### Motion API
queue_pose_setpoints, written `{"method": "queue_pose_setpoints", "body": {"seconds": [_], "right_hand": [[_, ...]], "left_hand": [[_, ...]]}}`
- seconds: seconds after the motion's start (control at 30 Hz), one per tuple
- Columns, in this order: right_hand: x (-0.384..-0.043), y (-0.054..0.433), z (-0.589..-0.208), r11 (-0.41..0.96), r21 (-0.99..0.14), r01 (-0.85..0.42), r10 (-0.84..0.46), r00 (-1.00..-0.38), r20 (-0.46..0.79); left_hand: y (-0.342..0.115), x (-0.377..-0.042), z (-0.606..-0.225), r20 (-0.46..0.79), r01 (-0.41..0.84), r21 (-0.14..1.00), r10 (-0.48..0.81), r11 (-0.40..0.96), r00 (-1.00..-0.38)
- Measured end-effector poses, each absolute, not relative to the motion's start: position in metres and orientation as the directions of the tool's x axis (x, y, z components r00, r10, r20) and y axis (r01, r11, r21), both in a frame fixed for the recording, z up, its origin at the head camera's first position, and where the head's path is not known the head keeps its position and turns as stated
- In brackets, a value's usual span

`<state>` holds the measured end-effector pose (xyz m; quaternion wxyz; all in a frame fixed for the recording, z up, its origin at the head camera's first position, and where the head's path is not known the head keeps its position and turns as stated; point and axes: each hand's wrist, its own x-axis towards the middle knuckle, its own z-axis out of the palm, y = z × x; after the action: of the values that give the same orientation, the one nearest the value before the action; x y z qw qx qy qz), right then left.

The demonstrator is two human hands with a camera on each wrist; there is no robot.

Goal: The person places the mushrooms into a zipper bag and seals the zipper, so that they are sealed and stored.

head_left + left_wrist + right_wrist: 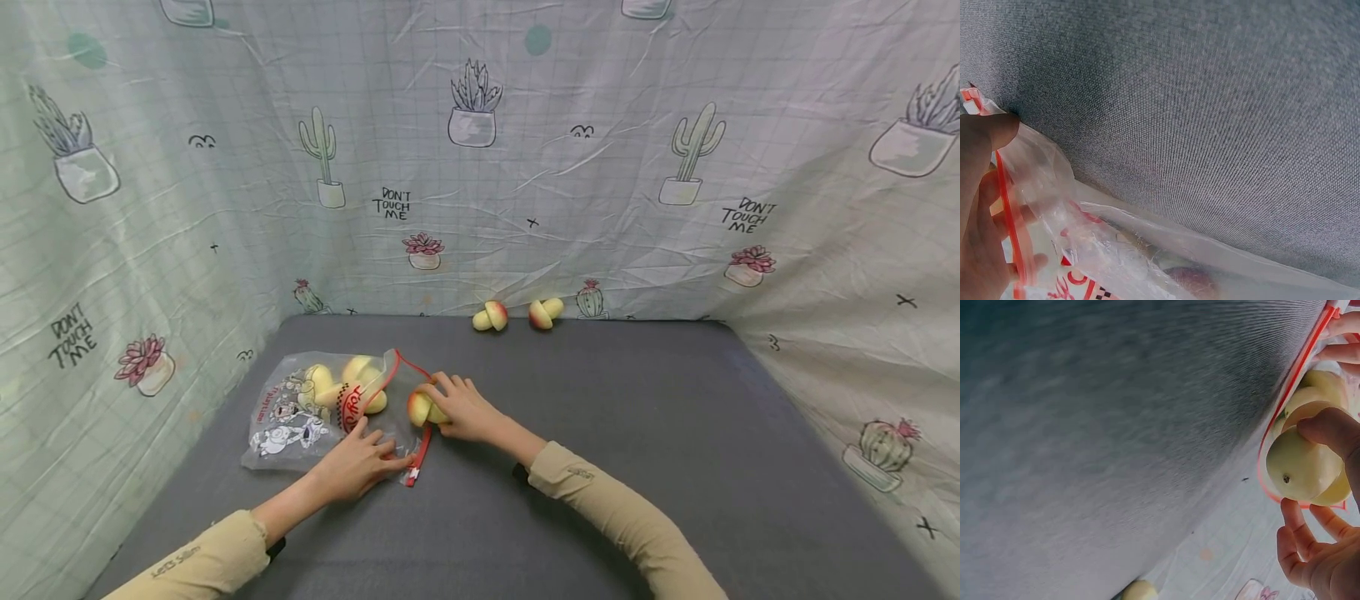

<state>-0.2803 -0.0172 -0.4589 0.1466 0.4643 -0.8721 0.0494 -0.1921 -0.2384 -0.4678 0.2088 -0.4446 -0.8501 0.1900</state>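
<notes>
A clear zip bag (277,379) with a red zip edge and printed cartoon figures lies on the left of the table, its mouth facing right. Several pale yellow mushroom-shaped pieces (321,387) show through its plastic. Near the slider end, my left hand (357,463) pinches the lower edge of the bag's mouth; some fingers show through the plastic in the left wrist view. My right hand (467,410) holds another mushroom piece (1300,465), yellow with a reddish cap, between thumb and fingers at the bag's opening. Part of this piece is hidden by the hand.
Two more yellow and red mushroom pieces, a left one (490,317) and a right one (546,313), lie at the table's back edge. The dark grey table (637,417) is bordered by a hanging cactus-print cloth (525,167) at the back and sides.
</notes>
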Motion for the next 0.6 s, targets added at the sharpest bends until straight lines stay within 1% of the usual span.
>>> {"method": "queue_pose_setpoints", "body": {"seconds": [0.13, 0.47, 0.6], "right_hand": [[-0.278, -0.025, -0.456, 0.554, 0.033, -0.832, -0.8, -0.521, 0.297], [-0.276, -0.043, -0.453, 0.561, 0.063, -0.826, -0.809, -0.53, 0.253], [-0.276, -0.047, -0.454, 0.563, 0.072, -0.823, -0.808, -0.53, 0.258]], "left_hand": [[-0.238, -0.192, -0.467, 0.185, 0.679, -0.504, 0.835, 0.533, -0.518], [-0.239, -0.193, -0.47, 0.136, 0.67, -0.515, 0.823, 0.535, -0.552], [-0.239, -0.192, -0.47, 0.131, 0.667, -0.52, 0.821, 0.534, -0.555]]}}
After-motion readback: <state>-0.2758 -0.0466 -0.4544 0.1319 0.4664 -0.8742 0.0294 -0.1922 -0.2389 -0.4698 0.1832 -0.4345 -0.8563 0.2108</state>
